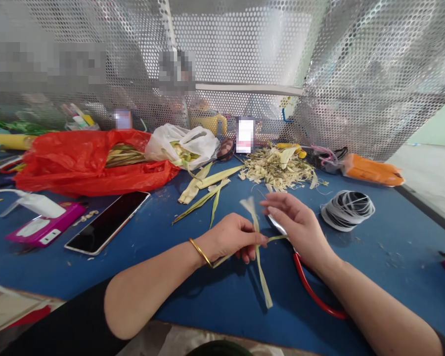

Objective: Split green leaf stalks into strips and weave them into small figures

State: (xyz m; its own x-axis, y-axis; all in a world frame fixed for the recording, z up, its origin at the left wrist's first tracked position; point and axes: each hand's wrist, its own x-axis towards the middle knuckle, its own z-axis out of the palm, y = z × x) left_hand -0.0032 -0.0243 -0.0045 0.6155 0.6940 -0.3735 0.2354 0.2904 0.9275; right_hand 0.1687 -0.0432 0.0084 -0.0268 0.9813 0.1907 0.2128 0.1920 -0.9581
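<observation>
My left hand [241,240], with a gold bangle at the wrist, pinches pale dried husk strips [264,284] between thumb and fingers. One strip stands up and hangs down across the pinch; a thinner one crosses it sideways, running toward my right palm. My right hand [298,222] hovers just to the right, fingers stretched out and thumb apart; whether the thin strip touches it is hidden. Beneath that hand lie red-handled scissors [311,291], their silver blade pointing away from me. Longer husk leaves [203,185] are spread on the blue table [193,291] beyond my left hand.
A heap of husk scraps [278,168] lies at the back, near a white bag [183,146] and a red bag [74,163]. On the right are a spool of cord [347,210] and an orange packet [373,169]. A phone [109,222] and a magenta power strip [46,225] lie left. Perforated sheeting [244,49] stands behind.
</observation>
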